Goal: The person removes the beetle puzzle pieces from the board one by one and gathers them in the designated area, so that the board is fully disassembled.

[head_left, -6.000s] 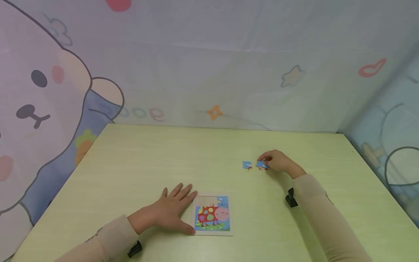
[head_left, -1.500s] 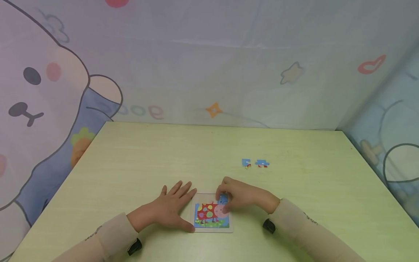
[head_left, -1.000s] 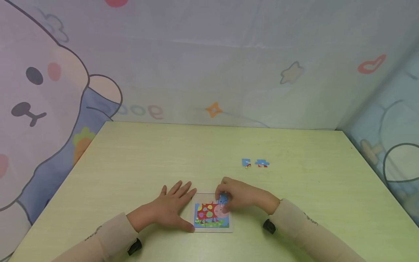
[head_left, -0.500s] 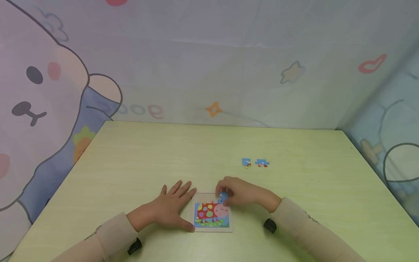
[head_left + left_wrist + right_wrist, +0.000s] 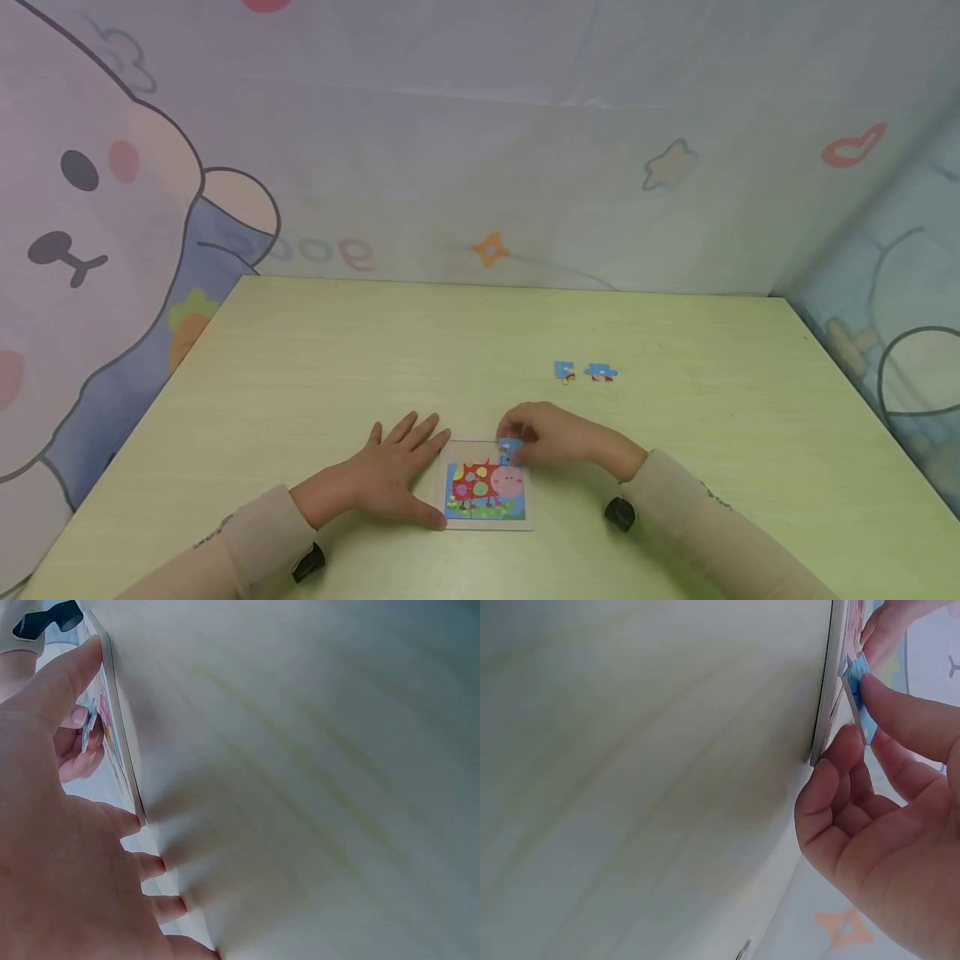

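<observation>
A square wooden jigsaw board [image 5: 487,525] with a red spotted ladybird picture lies near the front of the table. My left hand [image 5: 390,483] rests with spread fingers at its left side; thumb and index finger touch the board's edge. At the upper right corner, my right hand [image 5: 555,433] pinches a blue puzzle piece [image 5: 511,448] between thumb and fingers. In the right wrist view this puzzle piece [image 5: 861,701] is tilted up from the board. The upper left part of the board shows bare wood, while the lower picture pieces lie flat.
Two loose blue-and-red puzzle pieces, a left one [image 5: 564,371] and a right one [image 5: 601,372], lie farther back on the pale table [image 5: 360,350]. A printed cloth backdrop [image 5: 480,150] stands behind the table's far edge.
My right hand has come from the loose pieces to the board's upper right corner. The blue corner piece, flat before, is now lifted and tilted. My left hand stays put.
</observation>
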